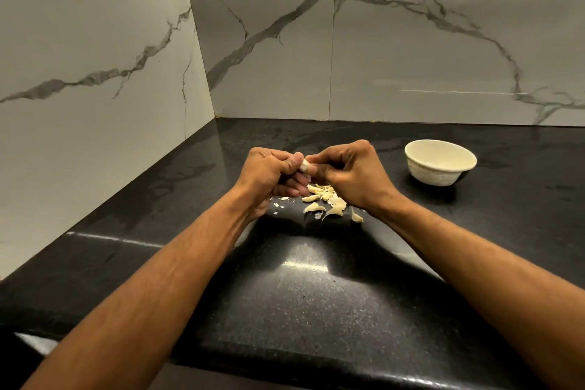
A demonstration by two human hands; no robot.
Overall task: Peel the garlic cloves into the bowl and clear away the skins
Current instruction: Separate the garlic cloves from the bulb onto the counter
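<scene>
While both forearms reach in from the near edge of the dark speckled desk (300,310), the two hands meet above it and share one grip on a single garlic clove (305,165). Just below and nearer than that grip lies a loose heap of garlic cloves and skins (326,201), pale yellow curved pieces on the desk, with a few small white flakes (280,202) off to its left under the left wrist. One piece sits apart at the right edge of the heap, close to the right wrist.

The held clove is small and whitish, its long axis running roughly up and down with a slight lean. Only a short part of it shows between the fingertips. The left hand (269,176) curls its fingers in and presses its thumb against the clove's left side. The right hand (348,174) pinches the clove from the right with thumb and forefinger, its other fingers curled beneath. Both are clamped on the clove, with no gap visible.

To the right of the grip and a little farther back, well apart from the hands, a cream bowl (440,161) stands upright; what shows of its inside looks bare. Beyond everything rise the marbled wall tiles (411,57).
</scene>
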